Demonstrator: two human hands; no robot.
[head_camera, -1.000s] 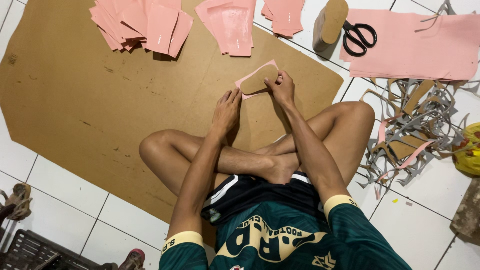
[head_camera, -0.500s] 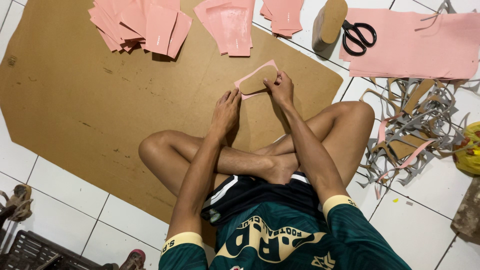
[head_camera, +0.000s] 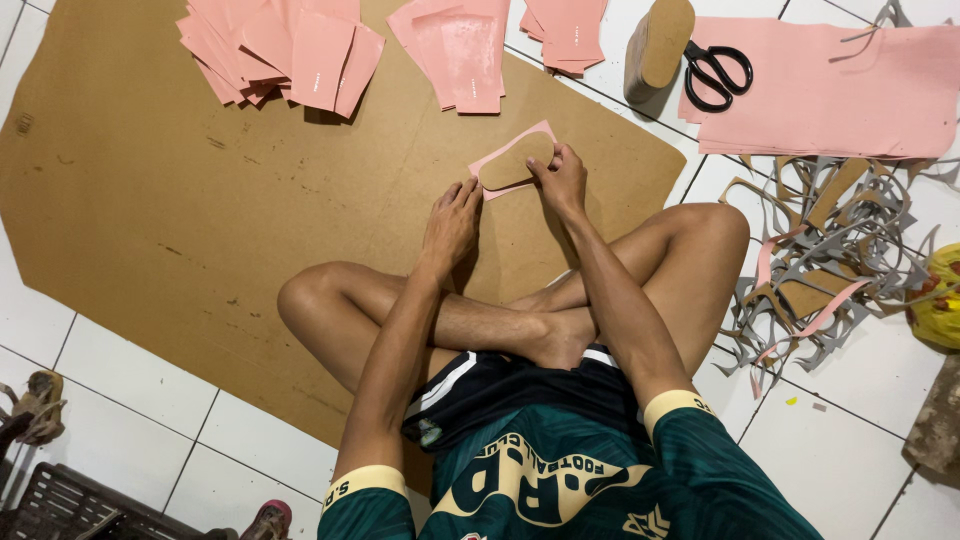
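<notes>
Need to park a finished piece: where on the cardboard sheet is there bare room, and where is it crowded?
Bare: the wide cardboard sheet left of the left hand, below the pink stacks. Crowded: the sheet's top edge, and the floor right of the right hand, with the scissors and trimmed scraps.

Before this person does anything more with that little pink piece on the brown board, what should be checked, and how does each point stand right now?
1. Tan sole-shaped template lies on the small pink sheet piece: ok.
2. Right hand holds the template's edge: ok.
3. Left hand pins the pink piece: not ok, it rests on the large brown cardboard sheet beside it.
4. Pink margin all round the template: cannot tell, the hand covers one side.
5. Black-handled scissors close by: ok, lying on the big pink sheet.
</notes>
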